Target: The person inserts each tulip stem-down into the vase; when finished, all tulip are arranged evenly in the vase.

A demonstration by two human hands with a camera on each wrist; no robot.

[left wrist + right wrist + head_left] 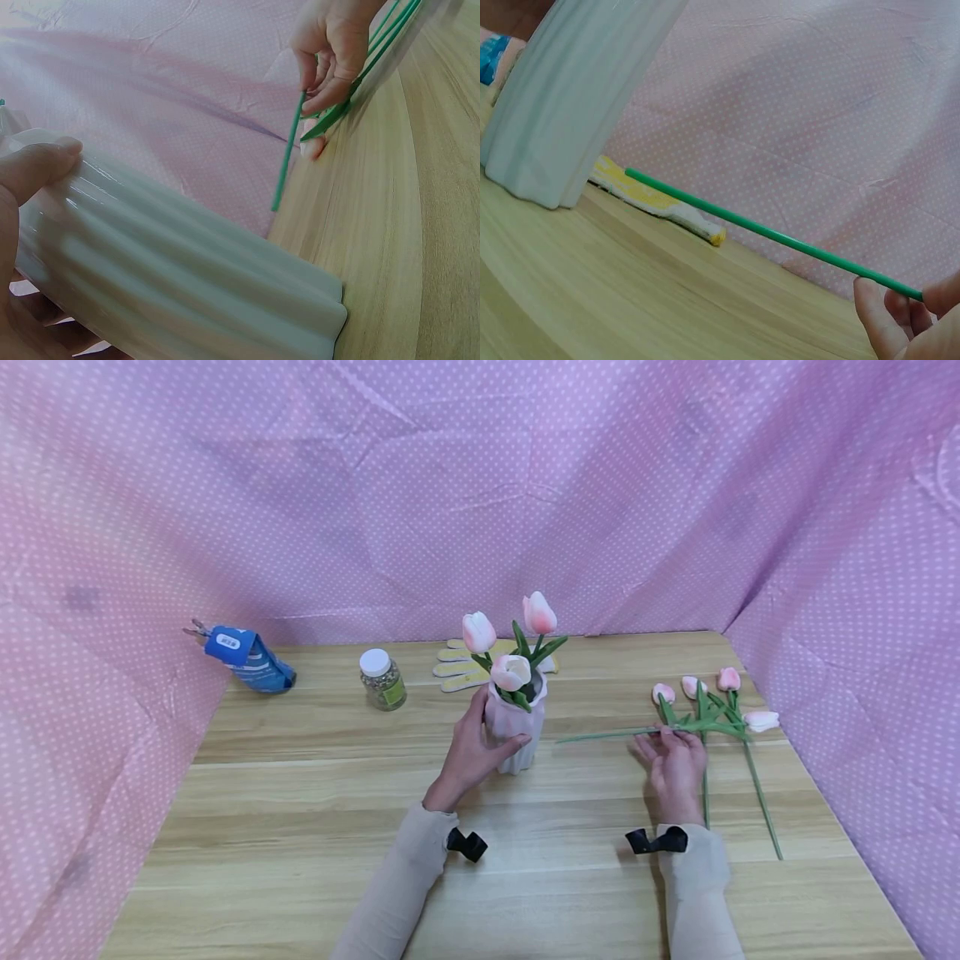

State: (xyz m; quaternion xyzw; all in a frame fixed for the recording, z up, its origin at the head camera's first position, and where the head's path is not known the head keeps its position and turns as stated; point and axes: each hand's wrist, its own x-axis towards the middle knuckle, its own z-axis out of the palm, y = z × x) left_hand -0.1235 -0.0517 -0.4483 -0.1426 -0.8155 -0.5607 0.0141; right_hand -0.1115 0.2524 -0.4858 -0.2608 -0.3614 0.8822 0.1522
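Note:
A white ribbed vase (514, 727) stands upright with three pink tulips (512, 672) in it. My left hand (468, 756) grips its side, thumb across the front, as the left wrist view also shows on the vase (172, 255). To the right, my right hand (677, 770) pinches the green stem (607, 735) of a tulip; the stem's bare end points left toward the vase. In the right wrist view the stem (772, 234) runs from the fingertips (881, 311), its end apart from the vase (570, 105). Several tulips (729, 680) lie beside my right hand.
A jar with a white lid (376, 663) stands left of the vase. Farther left is a blue packet (258, 662) at the table's back corner. Yellow and white gloves (461, 668) lie behind the vase. Pink dotted cloth (480, 485) hangs around the wooden table (300, 827).

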